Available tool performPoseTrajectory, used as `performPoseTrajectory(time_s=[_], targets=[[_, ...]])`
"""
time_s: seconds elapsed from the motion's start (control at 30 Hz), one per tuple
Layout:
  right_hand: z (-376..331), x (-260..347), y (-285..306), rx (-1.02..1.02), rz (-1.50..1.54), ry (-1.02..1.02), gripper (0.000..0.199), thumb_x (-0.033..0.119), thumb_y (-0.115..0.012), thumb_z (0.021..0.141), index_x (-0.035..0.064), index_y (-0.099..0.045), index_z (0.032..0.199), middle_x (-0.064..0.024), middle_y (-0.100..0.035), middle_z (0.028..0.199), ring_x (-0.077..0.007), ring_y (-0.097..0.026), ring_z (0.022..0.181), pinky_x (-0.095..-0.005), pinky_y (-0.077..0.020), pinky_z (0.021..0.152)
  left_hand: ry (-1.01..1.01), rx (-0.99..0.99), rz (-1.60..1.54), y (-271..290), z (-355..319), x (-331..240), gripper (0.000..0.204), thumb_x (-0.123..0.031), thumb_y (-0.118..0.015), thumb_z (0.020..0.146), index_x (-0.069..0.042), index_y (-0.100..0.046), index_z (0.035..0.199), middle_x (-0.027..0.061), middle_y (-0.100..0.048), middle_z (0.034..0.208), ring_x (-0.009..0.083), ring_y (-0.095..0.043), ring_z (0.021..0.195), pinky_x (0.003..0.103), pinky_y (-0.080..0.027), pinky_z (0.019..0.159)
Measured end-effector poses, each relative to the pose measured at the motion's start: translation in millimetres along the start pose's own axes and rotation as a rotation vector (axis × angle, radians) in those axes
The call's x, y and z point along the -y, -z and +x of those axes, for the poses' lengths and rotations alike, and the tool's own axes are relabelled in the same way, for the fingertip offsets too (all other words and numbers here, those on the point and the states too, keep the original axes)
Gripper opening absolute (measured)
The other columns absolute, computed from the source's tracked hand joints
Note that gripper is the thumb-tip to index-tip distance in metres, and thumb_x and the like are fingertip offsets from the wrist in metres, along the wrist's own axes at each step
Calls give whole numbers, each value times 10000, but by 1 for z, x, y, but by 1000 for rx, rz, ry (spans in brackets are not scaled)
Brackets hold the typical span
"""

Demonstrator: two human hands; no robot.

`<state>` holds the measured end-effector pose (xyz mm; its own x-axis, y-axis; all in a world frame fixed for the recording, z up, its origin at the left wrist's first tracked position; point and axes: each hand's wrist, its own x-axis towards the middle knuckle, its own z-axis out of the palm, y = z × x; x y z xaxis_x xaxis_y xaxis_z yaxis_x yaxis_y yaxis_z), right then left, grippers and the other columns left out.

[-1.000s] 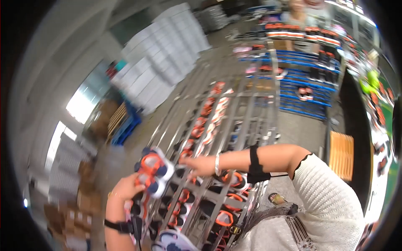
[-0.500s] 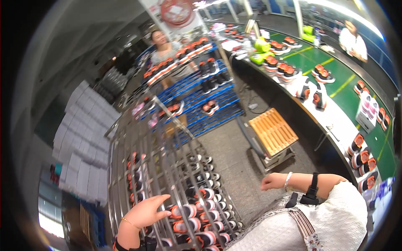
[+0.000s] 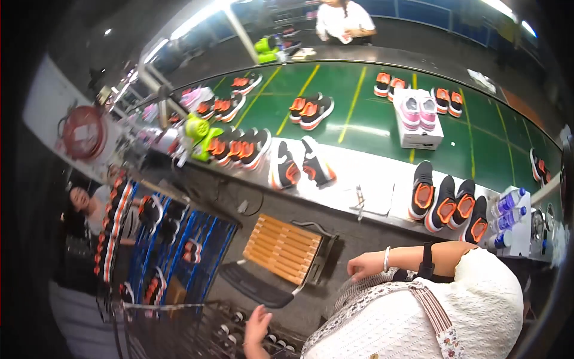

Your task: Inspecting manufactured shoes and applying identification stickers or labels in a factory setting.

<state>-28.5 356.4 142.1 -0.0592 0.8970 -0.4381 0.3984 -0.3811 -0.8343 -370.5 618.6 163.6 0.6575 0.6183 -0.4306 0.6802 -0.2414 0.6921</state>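
Note:
My left hand is low in the middle, fingers apart and holding nothing. It hovers above a metal rack with black-and-white shoes on it. My right hand hangs in front of my body, loosely bent and holding nothing, with a white bracelet at the wrist. It is nearest to a slatted wooden chair with a dark backrest. Beyond it, on the bench's white edge, stand several black-and-orange shoes. Another pair of shoes lies farther left on that edge.
A green conveyor belt with yellow lines carries shoe pairs and pink shoes on a white box. Water bottles stand at the right. A blue shoe rack is at the left. One person is across the belt, another behind the rack.
My view has swung right, toward the bench and belt. The metal rack has slid to the lower left edge. My left hand sits lower in view; both hands remain without anything in them.

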Motion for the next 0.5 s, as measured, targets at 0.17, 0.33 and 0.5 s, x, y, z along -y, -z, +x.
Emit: performPoseTrajectory(time_s=[0.17, 0.33, 0.5], targets=[[-29, -38, 44, -110, 142, -134, 423, 413, -590, 832, 48, -562, 1043, -135, -624, 993, -257, -607, 881, -342, -463, 803, 46, 496, 398, -78, 120, 23, 538, -339, -654, 791, -53, -487, 1215, 189, -603, 1063, 263, -600, 984, 331, -463, 834], [-37, -57, 63, -230, 348, -200, 416, 412, -583, 830, 47, -576, 1030, -117, -626, 956, -242, -591, 891, -341, -457, 780, 218, 626, -32, -109, 214, 49, 479, -310, -621, 839, -46, -496, 1219, 90, -578, 1146, 196, -576, 979, 310, -442, 859], [-39, -67, 97, -366, 474, -369, 457, 454, -556, 850, 57, -555, 1076, -86, -621, 957, -189, -575, 896, -315, -448, 791, 362, 737, 91, -103, 304, -13, 476, -315, -617, 841, -46, -498, 1216, 81, -579, 1144, 193, -576, 974, 308, -442, 855]])
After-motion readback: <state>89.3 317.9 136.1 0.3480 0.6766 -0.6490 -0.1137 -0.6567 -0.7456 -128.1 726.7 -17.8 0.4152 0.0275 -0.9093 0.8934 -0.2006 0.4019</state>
